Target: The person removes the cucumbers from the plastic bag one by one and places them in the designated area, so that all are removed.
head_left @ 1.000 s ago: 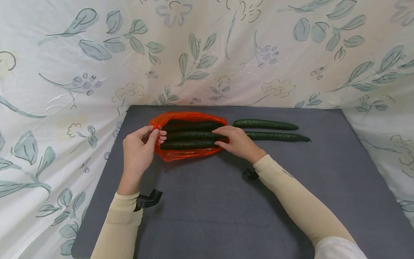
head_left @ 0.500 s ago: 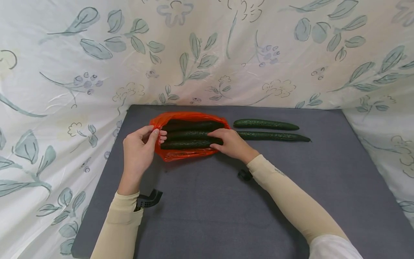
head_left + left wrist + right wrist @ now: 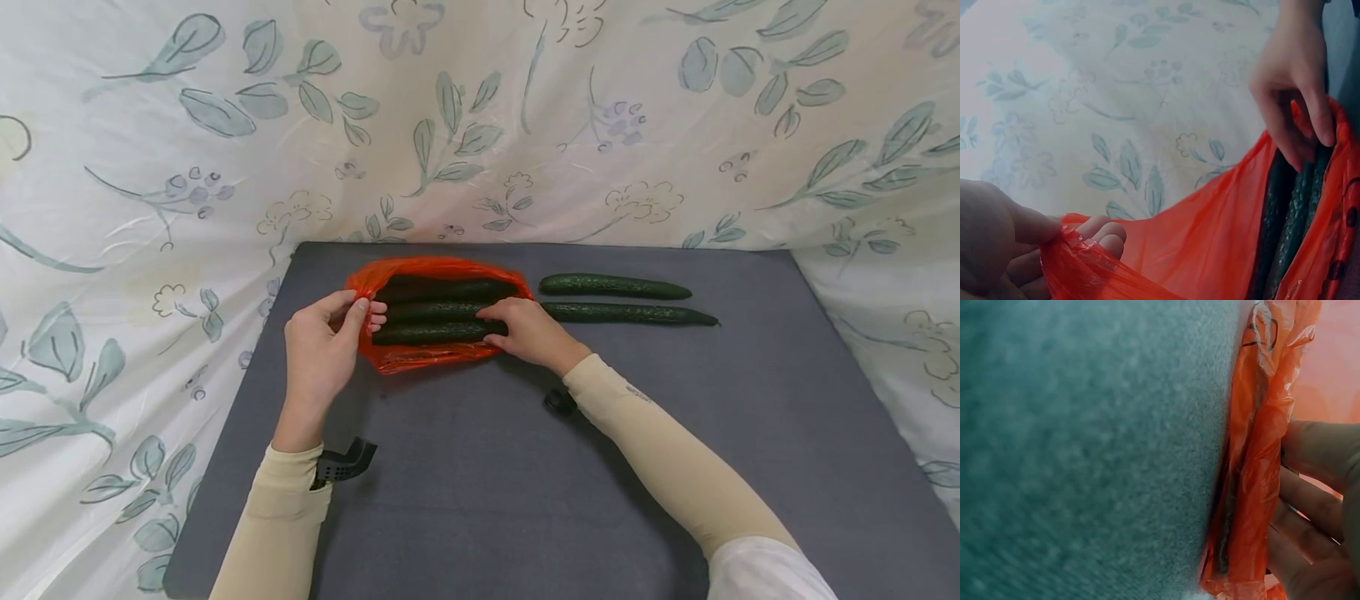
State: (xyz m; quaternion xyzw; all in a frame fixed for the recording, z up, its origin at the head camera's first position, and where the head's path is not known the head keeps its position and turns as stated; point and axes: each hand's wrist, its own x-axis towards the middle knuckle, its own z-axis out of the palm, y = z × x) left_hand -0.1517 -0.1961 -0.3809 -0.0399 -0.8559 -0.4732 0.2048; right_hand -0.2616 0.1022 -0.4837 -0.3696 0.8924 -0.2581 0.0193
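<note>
1. Slightly leftward since one second ago, we are shifting our right hand [image 3: 531, 333] over the red bag [image 3: 405, 361], while our left hand [image 3: 324, 342] is staying in place.
2. With the right hand we are reaching onto the bagged near cucumber [image 3: 420, 335] and middle cucumber [image 3: 427, 314]; we are keeping thumb and fingers apart, but we cannot tell whether they are gripping.
3. With the left hand we are pinching the bag's left rim, thumb and fingers clamped on the plastic.
4. Inside the bag, beyond those two, we are also seeing a darker far cucumber [image 3: 450, 292] lying alongside.
5. We are having the bag lie on the far left part of the grey table [image 3: 465, 475], its mouth gaping upward.
6. Right of the bag, we are seeing two loose cucumbers lying on the table: a far loose cucumber [image 3: 615, 287] and a near loose cucumber [image 3: 637, 313], whose left end our right hand is hiding.
7. We are wearing beige sleeves [image 3: 285, 508].
8. Beyond the table we are facing a floral sheet [image 3: 480, 217].
</note>
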